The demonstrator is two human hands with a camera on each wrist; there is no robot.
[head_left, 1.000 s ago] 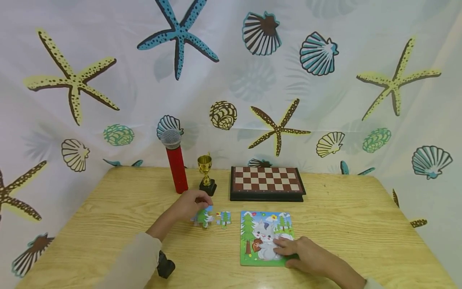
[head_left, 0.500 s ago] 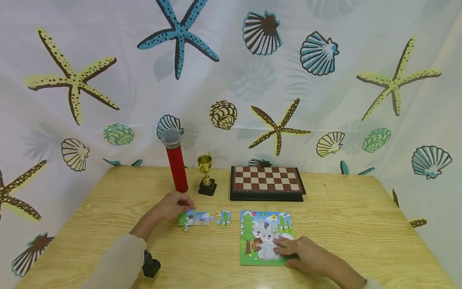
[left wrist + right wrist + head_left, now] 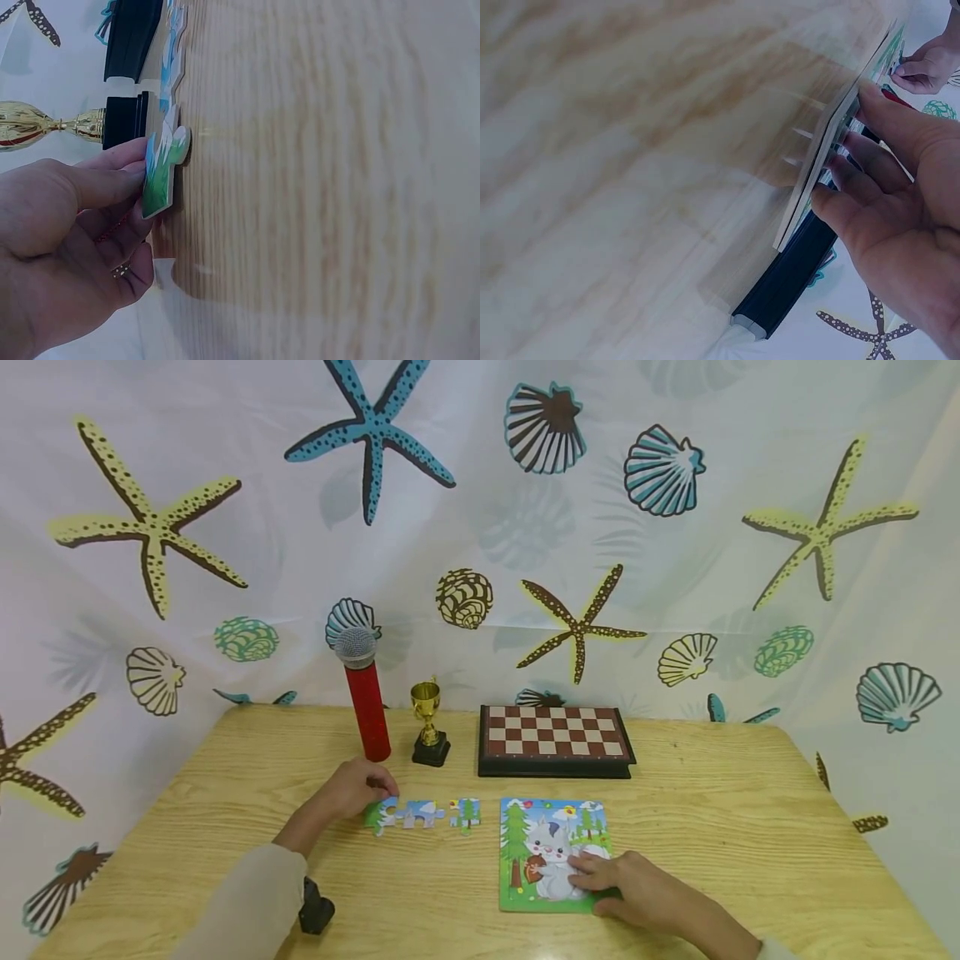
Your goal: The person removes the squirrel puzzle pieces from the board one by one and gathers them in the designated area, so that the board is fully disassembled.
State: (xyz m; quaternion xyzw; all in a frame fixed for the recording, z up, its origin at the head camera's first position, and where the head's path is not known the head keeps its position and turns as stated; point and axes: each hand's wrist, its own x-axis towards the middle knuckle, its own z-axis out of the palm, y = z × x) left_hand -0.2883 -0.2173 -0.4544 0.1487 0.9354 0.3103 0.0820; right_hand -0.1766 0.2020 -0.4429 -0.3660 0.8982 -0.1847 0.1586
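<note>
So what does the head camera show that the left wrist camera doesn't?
Only the head view shows the red microphone, the rabbit puzzle board under the right hand, and the shell-print backdrop. Only the left wrist view shows the fingers pinching the puzzle piece's edge up close. Both show the left hand, that piece, the gold trophy and the wooden table.

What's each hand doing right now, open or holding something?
Left hand: pinches a puzzle piece lying on the table.
Right hand: open, fingers pressing flat on the puzzle board.
</note>
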